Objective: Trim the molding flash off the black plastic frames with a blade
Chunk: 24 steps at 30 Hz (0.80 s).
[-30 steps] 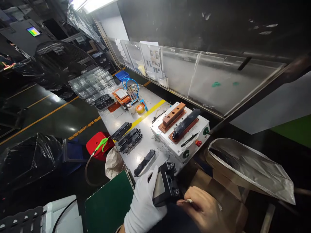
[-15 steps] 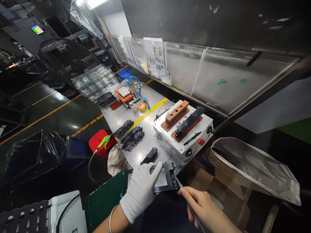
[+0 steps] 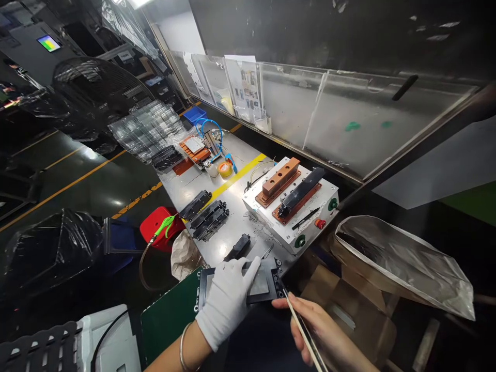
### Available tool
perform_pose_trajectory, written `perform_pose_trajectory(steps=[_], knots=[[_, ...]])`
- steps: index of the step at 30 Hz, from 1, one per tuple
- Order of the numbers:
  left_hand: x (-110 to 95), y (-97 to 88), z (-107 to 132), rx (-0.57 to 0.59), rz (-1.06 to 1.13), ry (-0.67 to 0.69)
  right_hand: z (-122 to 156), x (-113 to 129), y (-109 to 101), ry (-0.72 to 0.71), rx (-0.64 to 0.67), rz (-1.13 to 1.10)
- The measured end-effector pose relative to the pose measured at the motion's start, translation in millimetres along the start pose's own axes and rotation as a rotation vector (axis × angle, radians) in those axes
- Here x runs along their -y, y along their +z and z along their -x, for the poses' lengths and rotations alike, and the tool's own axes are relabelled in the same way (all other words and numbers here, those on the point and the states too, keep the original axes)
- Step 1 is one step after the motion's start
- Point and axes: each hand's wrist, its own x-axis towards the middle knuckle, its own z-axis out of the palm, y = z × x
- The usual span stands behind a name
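Long grey metal table [image 3: 232, 199], crossed by a yellow tape stripe [image 3: 236, 178]; clear glossy panels [image 3: 349, 124] along the far edge; dark factory floor with yellow lines at 9 o'clock. At 12 o'clock of the hands: white box fixture [image 3: 289, 206] with two copper-coloured blocks and green and red buttons. Flat black ribbed parts [image 3: 207, 217] in a row at 11 o'clock; crinkled silver bag [image 3: 403, 263] at 3 o'clock; green mat [image 3: 170, 320] at 8 o'clock.

Black rectangular frame [image 3: 267, 284], grey matte centre, flat on the table's near edge. Left hand [image 3: 227, 302], white knit glove, pressed on top, fingers [image 3: 251, 266] spread across the grey centre, not clenched. Right hand [image 3: 321, 330], bare, pinched around a thin metal tool [image 3: 304, 333]; tip at the frame's 3 o'clock end.
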Motion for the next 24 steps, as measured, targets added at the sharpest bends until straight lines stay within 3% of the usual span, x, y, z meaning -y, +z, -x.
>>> perform_pose_trajectory(steps=[2,6,9,15,24], knots=[[2,-3.2,-1,0.026,0.041,0.01,3,4,-14,-0.184,-0.111,0.231],[3,-12.3,-3,0.066,0.064,0.02,6,9,-41,-0.621,-0.446,0.914],[4,-16.8,-4,0.089,0.056,0.048,4,9,-48,-0.807,-0.537,1.164],[5,-21.5,-4,0.132,0.027,0.07,3,9,-51,-0.941,-0.538,1.339],[8,-44.6,-11,0.29,0.092,0.171,1,21,-61,-1.038,-0.497,1.397]])
